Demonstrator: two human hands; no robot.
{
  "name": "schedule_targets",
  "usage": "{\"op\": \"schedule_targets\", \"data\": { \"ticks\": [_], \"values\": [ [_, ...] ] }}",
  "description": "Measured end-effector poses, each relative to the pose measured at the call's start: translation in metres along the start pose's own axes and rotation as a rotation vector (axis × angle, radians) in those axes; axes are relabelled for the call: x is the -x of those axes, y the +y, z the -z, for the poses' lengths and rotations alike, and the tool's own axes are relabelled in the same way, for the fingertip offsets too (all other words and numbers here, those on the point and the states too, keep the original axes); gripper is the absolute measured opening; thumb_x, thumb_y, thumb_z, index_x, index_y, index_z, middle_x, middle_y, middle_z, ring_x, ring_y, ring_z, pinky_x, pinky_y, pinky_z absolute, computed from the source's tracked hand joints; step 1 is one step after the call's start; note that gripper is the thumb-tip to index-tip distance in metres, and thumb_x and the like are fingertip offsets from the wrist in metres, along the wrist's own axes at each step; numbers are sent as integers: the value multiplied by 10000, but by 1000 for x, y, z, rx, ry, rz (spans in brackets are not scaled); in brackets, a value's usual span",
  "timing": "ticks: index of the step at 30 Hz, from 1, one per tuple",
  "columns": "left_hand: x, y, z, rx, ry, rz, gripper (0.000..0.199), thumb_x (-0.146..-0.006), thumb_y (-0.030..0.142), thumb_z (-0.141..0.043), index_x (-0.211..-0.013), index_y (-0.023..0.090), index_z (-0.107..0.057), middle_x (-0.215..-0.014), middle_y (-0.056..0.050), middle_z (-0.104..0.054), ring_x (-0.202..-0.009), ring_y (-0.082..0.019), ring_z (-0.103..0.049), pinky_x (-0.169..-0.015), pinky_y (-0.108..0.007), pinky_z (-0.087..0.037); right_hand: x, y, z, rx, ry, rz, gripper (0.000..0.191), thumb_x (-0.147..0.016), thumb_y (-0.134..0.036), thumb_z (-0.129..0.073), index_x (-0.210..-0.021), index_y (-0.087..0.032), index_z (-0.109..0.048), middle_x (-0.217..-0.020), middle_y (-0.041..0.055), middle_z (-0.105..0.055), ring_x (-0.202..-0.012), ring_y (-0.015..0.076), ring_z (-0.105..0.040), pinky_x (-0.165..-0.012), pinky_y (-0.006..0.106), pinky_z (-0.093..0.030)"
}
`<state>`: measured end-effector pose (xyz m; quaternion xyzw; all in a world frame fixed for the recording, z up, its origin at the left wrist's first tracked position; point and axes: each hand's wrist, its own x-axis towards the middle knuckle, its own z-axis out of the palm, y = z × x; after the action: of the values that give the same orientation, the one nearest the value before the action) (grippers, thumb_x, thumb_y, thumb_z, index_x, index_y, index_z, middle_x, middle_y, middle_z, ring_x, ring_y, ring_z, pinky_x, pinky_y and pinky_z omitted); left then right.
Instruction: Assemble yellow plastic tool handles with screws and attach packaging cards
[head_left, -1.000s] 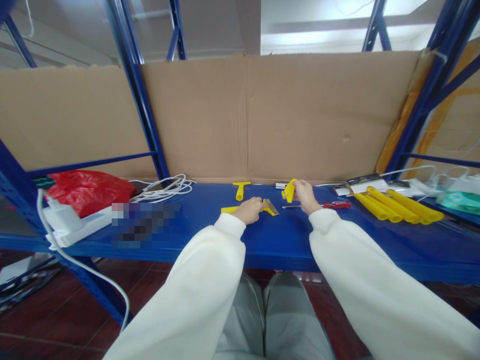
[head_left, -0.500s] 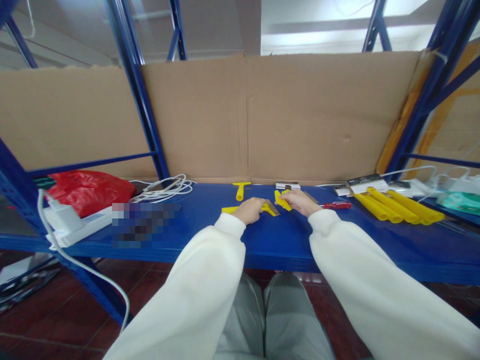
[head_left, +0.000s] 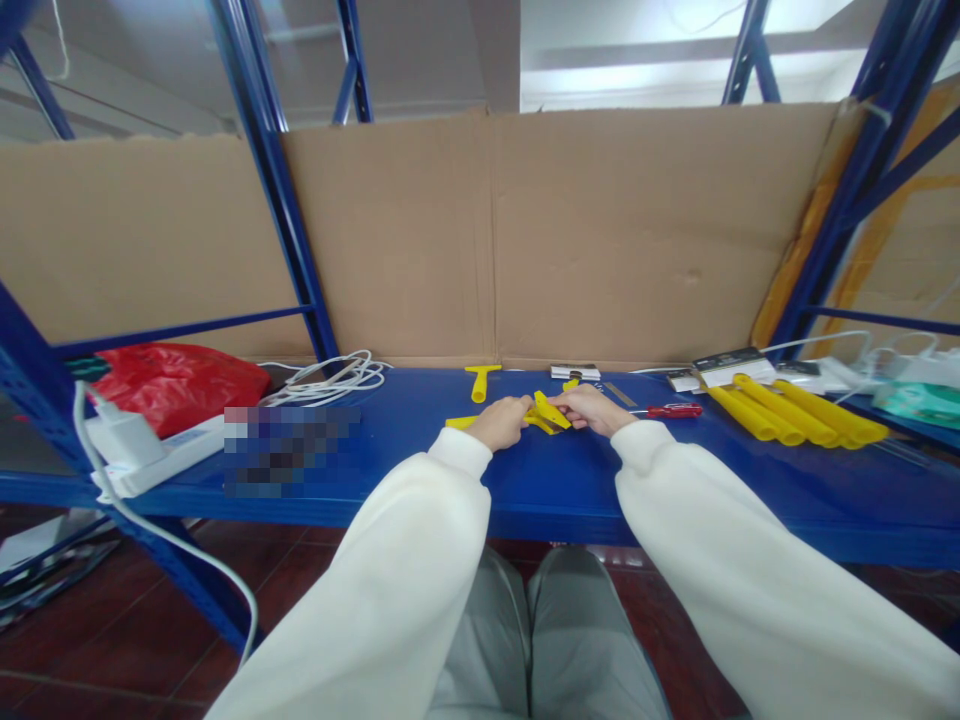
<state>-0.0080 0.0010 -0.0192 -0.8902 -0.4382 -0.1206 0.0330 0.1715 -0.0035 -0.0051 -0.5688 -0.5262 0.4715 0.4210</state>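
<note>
Two hands, two yellow parts, one blue shelf

So the left hand (head_left: 504, 423) is wrapped around a yellow scraper (head_left: 460, 422), handle end poking out to the left and the head sticking out past the fingers. The right hand (head_left: 592, 408) is pinching a small yellow piece (head_left: 549, 410) right at that head, all of it mid-shelf in front of the person. Can't tell if the two parts are locked together, the fingers hide too much.

Just behind the right hand a thin metal strip (head_left: 621, 395) lies on the blue shelf (head_left: 540, 500), with a red-handled screwdriver (head_left: 673, 411) beside the hand. Further back there's a yellow T-shaped handle (head_left: 480, 383). Over on the right, a row of yellow handles (head_left: 795, 412), and way left a red bag (head_left: 184, 385) near some coiled white cable (head_left: 341, 378)
</note>
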Motion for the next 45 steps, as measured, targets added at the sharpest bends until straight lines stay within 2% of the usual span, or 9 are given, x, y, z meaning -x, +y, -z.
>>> {"op": "schedule_targets", "data": {
  "ticks": [6, 14, 24, 31, 34, 39, 43, 45],
  "values": [
    [0, 0, 0, 11, -15, -5, 262, -931, 119, -554, -1189, 121, -598, -1181, -179, -701, -1161, -281, -660, -956, -352, -500, 2, -2, -6, 38, 54, -20, 392, -841, -171, -745, -577, -174, -455, -417, -86, -392, -347, 10, -258, -327, 148, -150],
    [-1, 1, 1, 2, -28, -1, 293, -939, 119, -536, -1227, 103, -592, -1218, -193, -685, -1184, -285, -646, -973, -357, -493, 4, -4, -8, 67, 50, -12, 335, -911, -85, -618, -618, -166, -478, -422, -78, -427, -333, 12, -259, -327, 147, -146],
    [-2, -2, -4, 18, 27, -41, 395, -918, 101, -563, -1312, 114, -584, -1240, -188, -693, -1211, -271, -642, -1005, -359, -487, -1, -1, -9, 77, 22, 21, 320, -894, -83, -636, -630, -173, -480, -408, -82, -431, -309, 7, -263, -312, 142, -142],
    [-2, -4, -6, 21, 57, -87, 490, -899, 77, -565, -1376, 189, -589, -1215, -134, -713, -1176, -249, -656, -994, -334, -492, -5, 2, -8, 69, 4, 42, 357, -831, -150, -747, -606, -181, -472, -387, -88, -416, -305, 6, -267, -313, 144, -137],
    [-2, -4, -3, 10, 31, -116, 478, -902, 70, -543, -1352, 208, -628, -1136, -116, -722, -1111, -245, -670, -962, -324, -499, -5, 2, -8, 91, 11, 41, 364, -832, -123, -725, -584, -181, -465, -389, -80, -419, -310, 14, -272, -323, 157, -144],
    [-2, -3, 0, -42, -21, -141, 423, -921, 68, -493, -1288, 167, -679, -1077, -132, -682, -1074, -248, -659, -929, -321, -498, -2, 1, -9, 104, 25, 38, 328, -861, -64, -649, -594, -169, -490, -398, -71, -440, -312, 12, -267, -330, 160, -141],
    [-2, -3, 0, -31, -15, -162, 384, -906, 45, -486, -1197, 138, -717, -1032, -135, -661, -1038, -247, -648, -921, -335, -502, -2, 1, -7, 58, 12, 53, 294, -849, -88, -683, -630, -169, -506, -428, -69, -468, -318, 11, -273, -323, 158, -153],
    [-1, -2, 1, -29, -5, -165, 377, -898, 36, -481, -1171, 130, -724, -1022, -135, -656, -1035, -247, -641, -931, -342, -501, -3, 2, -5, 32, 53, 71, 281, -843, -80, -685, -648, -173, -505, -457, -73, -473, -324, 13, -289, -321, 159, -161]
  ]
}}
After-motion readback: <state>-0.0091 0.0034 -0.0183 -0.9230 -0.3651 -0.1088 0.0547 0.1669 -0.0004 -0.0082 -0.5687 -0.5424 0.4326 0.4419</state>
